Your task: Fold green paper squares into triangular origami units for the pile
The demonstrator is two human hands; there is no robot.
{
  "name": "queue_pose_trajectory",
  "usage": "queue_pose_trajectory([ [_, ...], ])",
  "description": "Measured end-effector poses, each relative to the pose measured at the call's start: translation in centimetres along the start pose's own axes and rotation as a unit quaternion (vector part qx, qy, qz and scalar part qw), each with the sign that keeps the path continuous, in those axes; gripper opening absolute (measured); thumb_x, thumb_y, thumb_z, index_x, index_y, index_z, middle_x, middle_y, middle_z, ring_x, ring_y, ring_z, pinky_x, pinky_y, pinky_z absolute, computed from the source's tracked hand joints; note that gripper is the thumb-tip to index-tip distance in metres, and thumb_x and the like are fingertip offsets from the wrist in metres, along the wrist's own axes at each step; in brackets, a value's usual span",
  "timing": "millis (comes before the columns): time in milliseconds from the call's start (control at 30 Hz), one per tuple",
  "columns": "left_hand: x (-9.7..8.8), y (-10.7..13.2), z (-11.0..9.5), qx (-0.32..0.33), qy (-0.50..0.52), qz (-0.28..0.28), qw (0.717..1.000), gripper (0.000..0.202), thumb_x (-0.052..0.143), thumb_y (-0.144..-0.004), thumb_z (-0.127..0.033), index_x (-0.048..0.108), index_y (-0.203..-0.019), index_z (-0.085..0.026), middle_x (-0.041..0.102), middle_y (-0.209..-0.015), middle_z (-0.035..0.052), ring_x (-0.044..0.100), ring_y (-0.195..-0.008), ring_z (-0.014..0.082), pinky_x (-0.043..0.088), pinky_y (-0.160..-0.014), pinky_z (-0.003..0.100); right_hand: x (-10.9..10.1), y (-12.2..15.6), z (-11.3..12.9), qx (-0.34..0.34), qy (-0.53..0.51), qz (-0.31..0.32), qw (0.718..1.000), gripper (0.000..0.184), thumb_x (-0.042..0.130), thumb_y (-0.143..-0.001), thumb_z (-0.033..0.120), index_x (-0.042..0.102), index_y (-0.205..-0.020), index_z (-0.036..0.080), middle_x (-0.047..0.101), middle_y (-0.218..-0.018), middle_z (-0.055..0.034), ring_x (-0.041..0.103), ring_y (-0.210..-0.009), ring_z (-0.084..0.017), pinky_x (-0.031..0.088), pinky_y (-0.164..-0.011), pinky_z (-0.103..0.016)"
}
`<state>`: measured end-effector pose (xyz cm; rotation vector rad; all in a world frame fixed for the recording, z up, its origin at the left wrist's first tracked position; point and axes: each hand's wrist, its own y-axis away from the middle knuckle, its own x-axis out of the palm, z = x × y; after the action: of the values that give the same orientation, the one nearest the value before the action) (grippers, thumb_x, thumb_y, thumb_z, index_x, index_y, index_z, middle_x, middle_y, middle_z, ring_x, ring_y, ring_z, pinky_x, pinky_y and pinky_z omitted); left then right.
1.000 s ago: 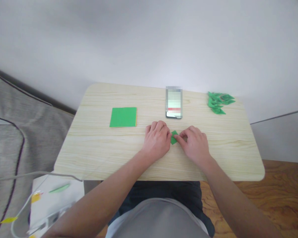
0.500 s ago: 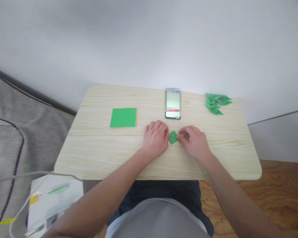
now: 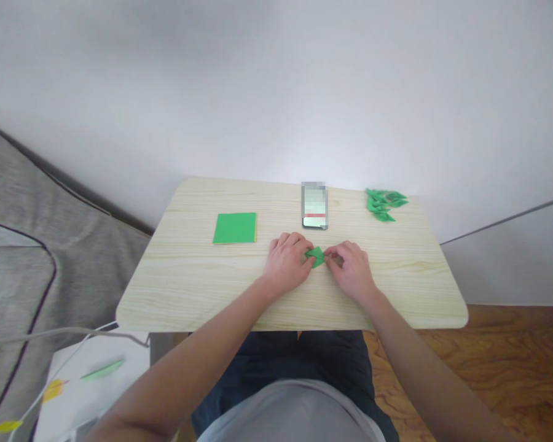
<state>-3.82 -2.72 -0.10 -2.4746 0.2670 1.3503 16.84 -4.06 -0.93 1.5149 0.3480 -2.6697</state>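
A small folded piece of green origami paper [image 3: 317, 256] lies at the front middle of the wooden table [image 3: 188, 276], between my two hands. My left hand [image 3: 286, 261] is closed on its left side, thumb below and fingers above. At the paper's right corner, my right hand [image 3: 350, 265] pinches with thumb and forefinger. The finer creases are too small to make out, and my left fingers cover part of the paper.
Left of my hands lies a stack of green paper squares [image 3: 235, 228]. A phone [image 3: 314, 205] with a blurred screen rests behind the folded paper. Several folded green paper figures [image 3: 383, 204] sit at the back right, near the white wall [image 3: 276, 92].
The folded paper now shows a raised or opened flap on its left, under my left fingers. My head view has shifted, so the table appears lower and a little smaller.
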Motion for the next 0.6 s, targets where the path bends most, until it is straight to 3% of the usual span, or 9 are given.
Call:
queue_pose_trajectory([
  [167, 0.6, -0.7, -0.2, -0.021, 0.055, -0.001, 0.998, 0.016, 0.072, -0.084, -0.021, 0.064, -0.097, -0.026, 0.072, -0.107, 0.0025, 0.058, -0.110, 0.0272, 0.040, -0.096, 0.046, 0.9, 0.9, 0.3, -0.014, 0.003, -0.051, 0.999, 0.011, 0.065, -0.094, 0.026, 0.073, -0.102, 0.023, 0.069, -0.101, -0.0065, 0.060, -0.101, -0.026, 0.042, -0.089, -0.041],
  [300, 0.8, -1.1, -0.4, -0.009, 0.081, -0.002, 0.997, 0.017, 0.068, -0.084, -0.017, 0.062, -0.097, -0.026, 0.073, -0.092, -0.0010, 0.061, -0.099, 0.0240, 0.041, -0.091, 0.043, 0.9, 0.7, 0.4, -0.022, -0.057, -0.072, 0.995, 0.013, 0.069, -0.090, 0.024, 0.073, -0.102, 0.023, 0.070, -0.099, -0.0067, 0.061, -0.097, -0.026, 0.045, -0.088, -0.042],
  [400, 0.2, -0.7, -0.7, 0.008, 0.097, -0.015, 0.995, 0.016, 0.066, -0.086, -0.016, 0.062, -0.098, -0.025, 0.073, -0.098, -0.0005, 0.061, -0.103, 0.0219, 0.042, -0.092, 0.041, 0.4, 0.5, 0.8, -0.031, -0.094, -0.079, 0.992, 0.005, 0.069, -0.088, 0.021, 0.070, -0.092, 0.023, 0.069, -0.091, -0.0039, 0.062, -0.090, -0.023, 0.049, -0.084, -0.039],
  [600, -0.6, 1.8, -0.7, 0.106, 0.069, -0.080, 0.989, 0.009, 0.062, -0.092, -0.017, 0.068, -0.093, -0.024, 0.070, -0.106, 0.0039, 0.057, -0.106, 0.0230, 0.041, -0.094, 0.041, 0.1, 2.0, 1.4, -0.111, -0.128, -0.123, 0.978, 0.017, 0.065, -0.088, 0.011, 0.069, -0.095, 0.025, 0.067, -0.102, -0.0050, 0.062, -0.102, -0.023, 0.052, -0.094, -0.042],
])
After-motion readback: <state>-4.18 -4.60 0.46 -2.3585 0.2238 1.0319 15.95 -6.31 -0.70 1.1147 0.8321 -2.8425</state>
